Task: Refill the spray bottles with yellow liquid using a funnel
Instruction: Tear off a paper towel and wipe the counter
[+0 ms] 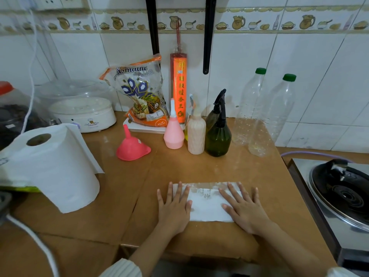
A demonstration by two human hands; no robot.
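Fingers (pixel 180 189) of both hands are laid straight, flat on a white paper sheet (pixel 207 204) at the near table edge; left hand (pixel 173 208) and right hand (pixel 244 210) grip nothing. Prep step judged: nothing filled yet. Pink funnel (pixel 131 145) lies far left, untouched; green spray bottle (pixel 218 134) stands beyond, capped. Next: bottle uncapped, funnel seated.

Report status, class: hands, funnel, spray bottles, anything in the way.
Left hand and right hand flat on paper towel. Pink funnel upside down, untouched. Green spray bottle capped, by the wall. Nothing blocking.
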